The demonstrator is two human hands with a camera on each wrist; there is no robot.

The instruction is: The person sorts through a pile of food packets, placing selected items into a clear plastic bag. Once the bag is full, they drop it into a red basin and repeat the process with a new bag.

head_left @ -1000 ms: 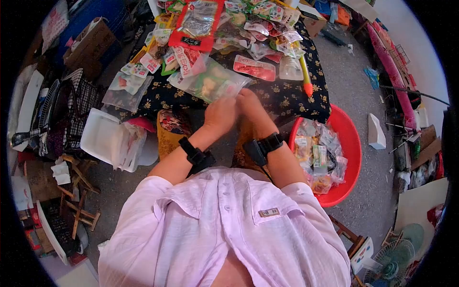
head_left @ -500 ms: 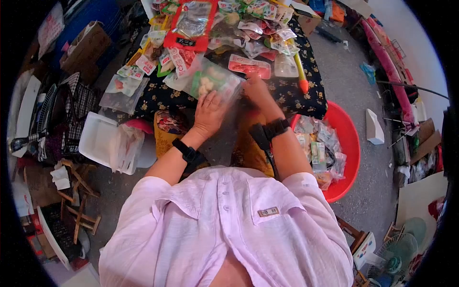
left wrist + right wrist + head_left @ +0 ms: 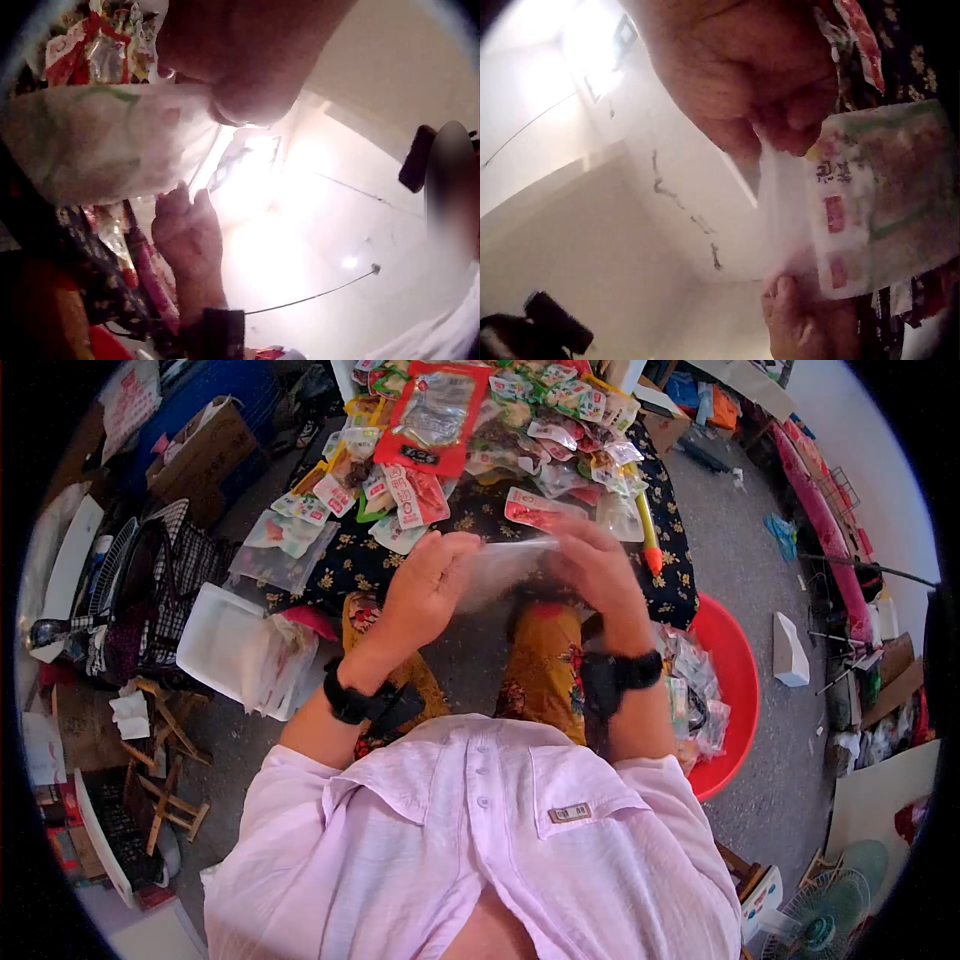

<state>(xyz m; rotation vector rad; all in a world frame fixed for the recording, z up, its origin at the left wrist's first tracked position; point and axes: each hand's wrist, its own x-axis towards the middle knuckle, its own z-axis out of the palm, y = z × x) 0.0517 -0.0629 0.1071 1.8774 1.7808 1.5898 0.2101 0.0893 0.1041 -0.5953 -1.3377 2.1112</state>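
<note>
A clear plastic food bag (image 3: 505, 575) with green and red print hangs between both hands, in front of the table's near edge. My left hand (image 3: 428, 592) pinches one upper corner of it. At the opposite corner is my right hand (image 3: 600, 575), blurred in the head view; in the right wrist view the fingers of this right hand (image 3: 750, 90) grip the bag's edge. The printed bag (image 3: 900, 187) shows red blocks and dark lettering there. In the left wrist view the bag (image 3: 97, 142) stretches between the two hands, its contents indistinct.
A table with a dark floral cloth (image 3: 680, 550) bears many food packets, a large red-edged pouch (image 3: 432, 415) and a yellow stick with an orange tip (image 3: 650, 545). A red basin (image 3: 740, 710) of packets stands right. A white tub (image 3: 215, 645) with plastic bags stands left.
The bag, lying at the table's edge before, is now lifted and hangs between the hands. My left hand, earlier laid on it, now pinches a corner; my right hand has come to the other corner.
</note>
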